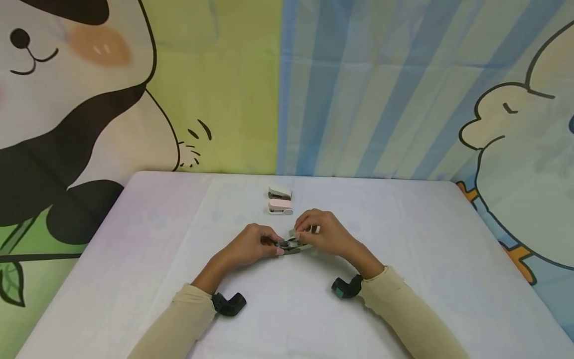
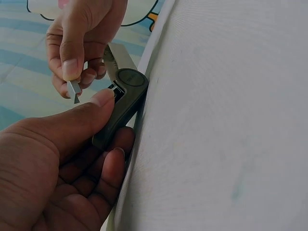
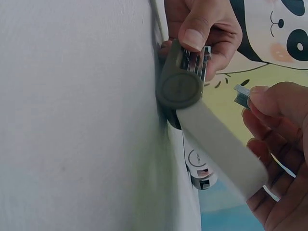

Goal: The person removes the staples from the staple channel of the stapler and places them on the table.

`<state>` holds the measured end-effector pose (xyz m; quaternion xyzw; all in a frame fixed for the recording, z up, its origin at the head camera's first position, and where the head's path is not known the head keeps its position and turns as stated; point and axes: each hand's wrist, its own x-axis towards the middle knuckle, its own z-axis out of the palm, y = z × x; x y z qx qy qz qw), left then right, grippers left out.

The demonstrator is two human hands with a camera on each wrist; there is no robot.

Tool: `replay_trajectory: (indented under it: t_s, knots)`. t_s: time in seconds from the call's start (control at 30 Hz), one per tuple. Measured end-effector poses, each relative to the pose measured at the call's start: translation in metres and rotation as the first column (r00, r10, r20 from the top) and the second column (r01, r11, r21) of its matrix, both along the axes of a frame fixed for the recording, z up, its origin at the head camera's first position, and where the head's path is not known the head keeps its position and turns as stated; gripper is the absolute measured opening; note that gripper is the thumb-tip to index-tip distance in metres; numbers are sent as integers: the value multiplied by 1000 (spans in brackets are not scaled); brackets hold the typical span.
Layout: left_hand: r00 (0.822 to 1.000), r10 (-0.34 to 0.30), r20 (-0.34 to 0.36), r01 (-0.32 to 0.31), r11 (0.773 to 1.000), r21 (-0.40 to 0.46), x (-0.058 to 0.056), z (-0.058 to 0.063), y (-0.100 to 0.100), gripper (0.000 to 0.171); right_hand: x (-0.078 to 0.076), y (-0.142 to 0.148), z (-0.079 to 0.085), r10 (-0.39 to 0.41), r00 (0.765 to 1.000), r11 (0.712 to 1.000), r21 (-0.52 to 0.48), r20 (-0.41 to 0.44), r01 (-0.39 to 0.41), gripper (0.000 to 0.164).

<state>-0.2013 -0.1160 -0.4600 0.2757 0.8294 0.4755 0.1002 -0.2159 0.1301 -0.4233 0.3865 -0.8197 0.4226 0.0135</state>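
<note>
A grey-green mini stapler (image 2: 126, 102) is folded open, its pale lid (image 3: 221, 149) swung up from the dark base. My left hand (image 1: 251, 243) grips the base between thumb and fingers, the thumb pressing at the staple channel (image 3: 196, 62). Between thumb and forefinger, my right hand (image 1: 326, 232) pinches a short strip of staples (image 3: 242, 95), held apart from the channel. In the right wrist view the lid's end overlaps the right hand's lower fingers. The left palm faces the camera in the left wrist view, with its other fingers curled under the stapler.
Beyond the hands on the white-covered table (image 1: 215, 199) stand a white stapler (image 1: 280, 191) and a pink stapler (image 1: 280, 206), side by side. Black wrist cameras (image 1: 229, 304) sit on both forearms. A cartoon-printed cloth (image 1: 224, 99) hangs behind the table's far edge.
</note>
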Motion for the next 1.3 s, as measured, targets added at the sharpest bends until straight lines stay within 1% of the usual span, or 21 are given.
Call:
replay_trajectory:
  t_s: [0.2, 0.33, 0.4, 0.47, 0.57, 0.63, 0.77, 0.87, 0.97, 1.1, 1.2, 1.3]
  knots:
    - [1000, -14, 9, 14, 1000, 0, -2, -1, 1, 19, -4, 6, -2, -32, 999, 999, -18, 26, 32, 9]
    - [1000, -3, 6, 3, 1000, -9, -2, -1, 1, 18, -6, 8, -1, -64, 997, 997, -33, 42, 66, 10]
    - [1000, -6, 5, 6, 1000, -4, -2, -1, 1, 18, -6, 8, 3, -86, 995, 996, -35, 42, 88, 10]
    - [1000, -8, 11, 8, 1000, 0, -2, -1, 1, 18, -3, 7, 11, -102, 994, 994, -39, 39, 103, 10]
    - [1000, -9, 25, 9, 1000, 2, -2, -2, 0, 19, 3, 6, 24, -112, 993, 993, -44, 27, 113, 10]
    - [999, -5, 35, 5, 1000, 0, 0, -1, -1, 19, 5, 5, 29, -117, 993, 992, -51, 7, 117, 10]
    - [999, 1, 38, -1, 1000, 8, 1, 0, -1, 20, -12, 16, 12, -151, 988, 988, -43, -23, 150, 11]
    - [999, -6, 38, 6, 1000, 16, 1, -1, 0, 20, -28, 25, -1, -190, 981, 982, -8, -23, 190, 14]
    - [999, -5, 41, 4, 1000, 20, 0, -4, 0, 20, -38, 27, 2, -219, 975, 975, 22, -28, 220, 14]
    - [999, 7, 47, -8, 1000, 21, -2, -4, -1, 20, -56, 28, 8, -247, 968, 966, 75, -31, 249, 11]
    - [999, 1, 54, -2, 1000, 27, -3, -5, -2, 20, -68, 28, 9, -284, 959, 951, 129, -3, 282, 9]
    - [998, -6, 58, 4, 999, 36, -3, -5, -2, 20, -78, 26, 7, -302, 953, 941, 171, 32, 293, 6]
